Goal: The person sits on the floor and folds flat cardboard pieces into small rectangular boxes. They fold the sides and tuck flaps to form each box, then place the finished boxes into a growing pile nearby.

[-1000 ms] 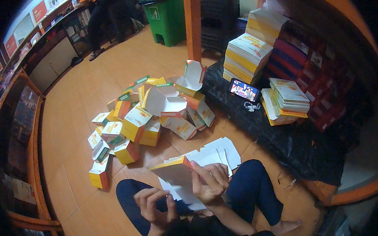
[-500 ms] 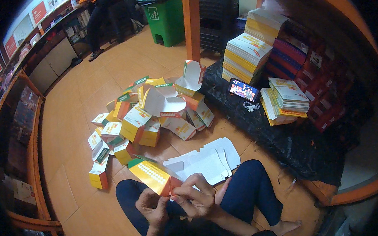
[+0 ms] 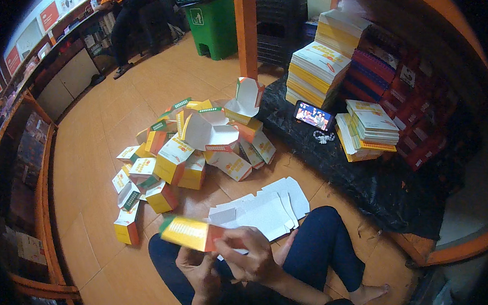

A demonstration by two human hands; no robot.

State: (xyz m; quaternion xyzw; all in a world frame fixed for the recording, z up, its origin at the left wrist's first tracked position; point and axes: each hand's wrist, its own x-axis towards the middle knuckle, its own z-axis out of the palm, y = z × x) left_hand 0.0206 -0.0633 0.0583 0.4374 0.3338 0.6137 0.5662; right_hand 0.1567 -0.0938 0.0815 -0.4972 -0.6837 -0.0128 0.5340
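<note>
Since half a second ago: yellow carton (image 3: 189,233) turned edge-on and raised left, above the lap. Left hand (image 3: 200,270) curled under it, gripping its lower edge; right hand (image 3: 249,256) pinching its red end. Further right, one stack of white flat blanks (image 3: 265,210) on the floor, one phone (image 3: 313,116), three piles of flat cartons (image 3: 319,67).
</note>
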